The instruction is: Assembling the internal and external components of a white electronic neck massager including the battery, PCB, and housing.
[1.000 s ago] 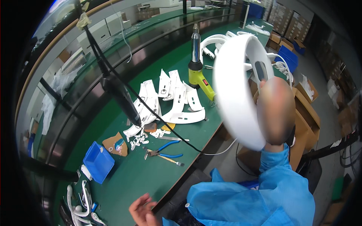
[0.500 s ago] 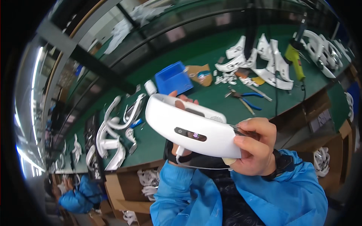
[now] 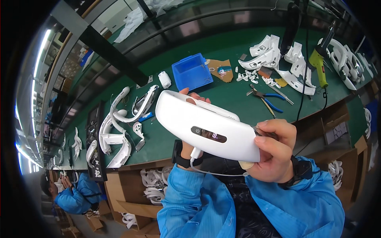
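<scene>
A white curved electronic device [image 3: 174, 115] with a dark oval panel, a power mark and a lit display is held up before me. My right hand [image 3: 278, 152] pinches its right end, thumb and fingers closed round it. Most of my left hand [image 3: 197, 97] is hidden behind the device; its fingertips show over the upper edge, gripping it from the back. A white cable [image 3: 195, 153] is plugged into the underside and runs right, below the device, toward my right hand.
On the green bench [image 3: 158, 144] stand a blue bin [image 3: 192, 73], pliers [image 3: 266, 95], a yellow-green tool [image 3: 318, 65] and several white shell parts [image 3: 264, 53]. More white frames [image 3: 115, 137] lie left. Below are cardboard boxes [image 3: 137, 208]. A person in blue [image 3: 79, 194] works at far left.
The view has shifted, so the bench things sit differently in it. The device has moved slightly right and down in the picture, with both hands still on it.
</scene>
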Demonstrator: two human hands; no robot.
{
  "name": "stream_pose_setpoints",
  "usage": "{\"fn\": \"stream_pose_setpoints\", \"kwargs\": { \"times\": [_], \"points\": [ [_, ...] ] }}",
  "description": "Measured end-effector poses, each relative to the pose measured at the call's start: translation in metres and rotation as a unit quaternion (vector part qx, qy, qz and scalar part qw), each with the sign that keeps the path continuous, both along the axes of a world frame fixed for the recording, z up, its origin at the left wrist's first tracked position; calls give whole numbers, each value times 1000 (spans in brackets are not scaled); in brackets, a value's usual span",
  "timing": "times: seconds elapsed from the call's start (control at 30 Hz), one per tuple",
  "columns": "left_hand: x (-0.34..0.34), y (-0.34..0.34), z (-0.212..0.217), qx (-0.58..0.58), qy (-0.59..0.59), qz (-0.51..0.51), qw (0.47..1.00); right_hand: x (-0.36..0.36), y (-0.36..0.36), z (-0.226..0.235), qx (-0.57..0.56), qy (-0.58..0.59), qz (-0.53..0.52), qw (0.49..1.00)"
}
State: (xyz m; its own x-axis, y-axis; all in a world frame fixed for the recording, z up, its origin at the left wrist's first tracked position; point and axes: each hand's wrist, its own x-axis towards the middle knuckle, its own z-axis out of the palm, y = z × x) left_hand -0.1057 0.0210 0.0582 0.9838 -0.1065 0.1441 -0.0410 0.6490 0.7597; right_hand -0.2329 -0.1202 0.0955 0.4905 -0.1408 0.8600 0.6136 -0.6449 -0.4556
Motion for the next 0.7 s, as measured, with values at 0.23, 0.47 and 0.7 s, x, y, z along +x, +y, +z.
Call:
{"fn": "stream_pose_setpoints", "kwargs": {
  "times": [0.23, 0.47, 0.7],
  "points": [
    [5, 5, -7, -12, -22, -12, 1000, 3, -4, -2, 4, -4, 15, 1000],
    [19, 9, -35, -134, -54, -103, 984, 7, -19, -5, 27, -3, 21, 999],
    [-52, 16, 35, 185, -80, -56, 978, -5, -98, 23, 272, 156, 53, 948]
  ]
}}
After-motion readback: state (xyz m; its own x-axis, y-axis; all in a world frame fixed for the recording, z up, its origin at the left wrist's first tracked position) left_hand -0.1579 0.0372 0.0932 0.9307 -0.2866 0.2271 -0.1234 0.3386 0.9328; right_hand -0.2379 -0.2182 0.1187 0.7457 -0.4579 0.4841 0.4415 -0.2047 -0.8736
